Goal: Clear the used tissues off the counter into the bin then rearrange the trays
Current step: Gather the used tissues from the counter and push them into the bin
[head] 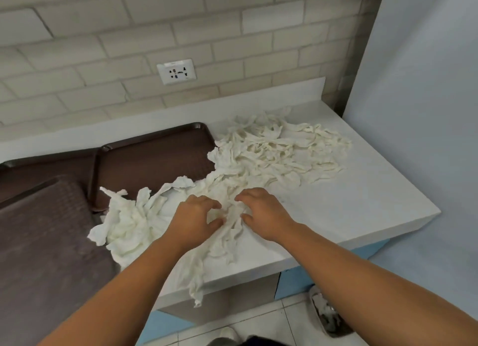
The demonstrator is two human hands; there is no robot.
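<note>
head view: white counter [349, 203] strewn with tissues [271, 151], brick wall [181, 30] behind.

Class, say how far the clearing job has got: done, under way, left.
Done: some tissues already lie in the bin. Under way: left hand and right hand bunch tissues near the counter edge. Left: the large far pile, then the trays.
</note>
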